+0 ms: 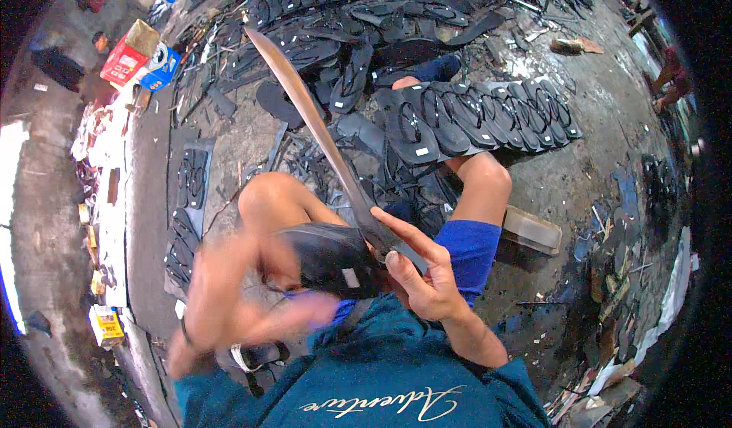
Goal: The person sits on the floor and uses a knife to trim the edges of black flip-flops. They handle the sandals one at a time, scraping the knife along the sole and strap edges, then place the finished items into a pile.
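My right hand (427, 275) grips the thick dark lower end of a long, curved blade (305, 112), like a large knife. The blade rises up and to the left over the floor, its tip near the heaped black sandals. On my lap lies a black rubber piece (324, 256) with a small white label, partly covered by the knife's lower end. My left hand (217, 298), smeared by motion, is just left of this piece. Its fingers cannot be made out, nor whether they touch anything.
Black flip-flops (476, 119) stand in a row beyond my right knee. A pile of black sandals (354, 77) and rubber scraps lies ahead. At left are a red box (128, 56), a blue box (160, 66) and a yellow box (107, 326). A pale block (532, 230) lies right.
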Motion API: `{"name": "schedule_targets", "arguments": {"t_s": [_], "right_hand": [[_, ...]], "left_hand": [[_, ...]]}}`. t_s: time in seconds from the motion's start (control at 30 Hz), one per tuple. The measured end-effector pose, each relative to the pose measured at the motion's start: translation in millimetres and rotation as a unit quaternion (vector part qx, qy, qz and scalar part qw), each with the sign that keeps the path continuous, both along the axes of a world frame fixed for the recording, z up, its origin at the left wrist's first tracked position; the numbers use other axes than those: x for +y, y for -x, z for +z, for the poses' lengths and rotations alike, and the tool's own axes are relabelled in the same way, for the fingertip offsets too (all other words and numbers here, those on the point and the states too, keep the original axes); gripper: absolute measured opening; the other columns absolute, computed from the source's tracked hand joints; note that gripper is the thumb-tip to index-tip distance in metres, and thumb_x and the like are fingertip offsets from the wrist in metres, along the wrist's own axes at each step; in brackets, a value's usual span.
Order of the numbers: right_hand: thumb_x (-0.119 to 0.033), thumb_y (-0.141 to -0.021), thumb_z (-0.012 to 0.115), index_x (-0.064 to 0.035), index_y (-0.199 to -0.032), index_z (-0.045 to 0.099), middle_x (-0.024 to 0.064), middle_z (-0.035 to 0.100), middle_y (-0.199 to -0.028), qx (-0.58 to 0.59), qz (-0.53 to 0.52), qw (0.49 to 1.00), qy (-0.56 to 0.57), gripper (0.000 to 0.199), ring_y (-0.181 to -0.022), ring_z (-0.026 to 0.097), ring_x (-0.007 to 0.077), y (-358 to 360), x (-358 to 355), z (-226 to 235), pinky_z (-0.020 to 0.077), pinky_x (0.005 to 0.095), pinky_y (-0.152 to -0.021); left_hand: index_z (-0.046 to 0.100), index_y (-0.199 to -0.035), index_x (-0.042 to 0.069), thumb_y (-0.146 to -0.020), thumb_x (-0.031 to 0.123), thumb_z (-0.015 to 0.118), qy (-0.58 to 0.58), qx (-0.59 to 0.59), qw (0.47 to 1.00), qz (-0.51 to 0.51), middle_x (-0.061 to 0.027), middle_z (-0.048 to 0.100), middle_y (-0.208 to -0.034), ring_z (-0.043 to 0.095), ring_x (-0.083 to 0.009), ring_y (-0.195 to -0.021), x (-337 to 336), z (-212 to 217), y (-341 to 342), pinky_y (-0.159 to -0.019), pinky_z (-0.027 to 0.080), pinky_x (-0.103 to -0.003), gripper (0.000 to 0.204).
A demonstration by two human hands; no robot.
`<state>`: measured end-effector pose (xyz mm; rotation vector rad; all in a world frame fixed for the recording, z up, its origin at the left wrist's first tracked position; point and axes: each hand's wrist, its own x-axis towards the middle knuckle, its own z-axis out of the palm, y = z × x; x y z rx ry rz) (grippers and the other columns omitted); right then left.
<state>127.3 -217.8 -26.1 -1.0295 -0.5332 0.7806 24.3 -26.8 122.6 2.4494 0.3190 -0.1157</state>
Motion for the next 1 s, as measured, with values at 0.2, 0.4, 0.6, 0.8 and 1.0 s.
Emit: {"name": "schedule_targets", "arguments": {"t_s": [0.2,0.4,0.6,0.8,1.0], "right_hand": [[-0.011,-0.094,0.057,-0.0042,-0.141,0.04,0.0086,0.06,-0.119,0.023,0.021,0.998,0.06,0.051,-0.1,0.057,0.012,23,-9,-14,0.0446,0.0256,-0.088],[-0.011,-0.09,0.061,-0.0021,-0.132,0.048,0.0097,0.067,-0.097,-0.101,-0.106,0.977,0.156,0.045,-0.073,0.061,0.0112,24,-30,-21,0.0486,0.0236,-0.065],[-0.013,-0.08,0.073,-0.0005,-0.102,0.066,0.0145,0.069,-0.09,-0.29,-0.175,0.887,0.314,0.026,-0.069,0.067,0.0228,67,-102,-42,0.0533,0.0298,-0.061],[-0.016,-0.079,0.074,-0.0025,-0.101,0.068,0.0127,0.069,-0.085,-0.287,-0.17,0.873,0.355,0.026,-0.063,0.066,0.0216,74,-102,-33,0.0525,0.0306,-0.058],[-0.017,-0.083,0.07,-0.0033,-0.102,0.067,0.0139,0.067,-0.078,-0.231,-0.106,0.907,0.336,0.024,-0.062,0.065,0.0233,60,-55,-30,0.0527,0.0329,-0.057]], "left_hand": [[0.06,-0.114,0.008,-0.088,0.038,0.06,0.699,-0.027,0.66,0.276,-0.0047,0.066,-0.101,0.061,-0.0162,-0.08,-49,-186,108,-0.076,0.052,-0.03,0.04],[0.061,-0.108,0.007,-0.088,0.047,0.061,0.715,-0.222,0.543,0.382,-0.0053,0.068,-0.099,0.067,-0.0197,-0.087,-54,-161,-19,-0.08,0.055,-0.034,0.044],[0.064,-0.107,0.009,-0.089,0.035,0.064,0.673,-0.244,0.546,0.436,-0.0041,0.069,-0.097,0.067,-0.0184,-0.083,-41,-173,-29,-0.077,0.055,-0.034,0.032],[0.063,-0.107,0.005,-0.092,0.035,0.058,0.658,-0.157,0.588,0.444,-0.0073,0.069,-0.096,0.067,-0.0223,-0.084,-50,-202,8,-0.078,0.055,-0.036,0.034],[0.059,-0.111,0.005,-0.093,0.036,0.056,0.639,-0.154,0.625,0.421,-0.0074,0.068,-0.1,0.067,-0.0234,-0.087,-57,-209,39,-0.08,0.055,-0.037,0.037]]}}
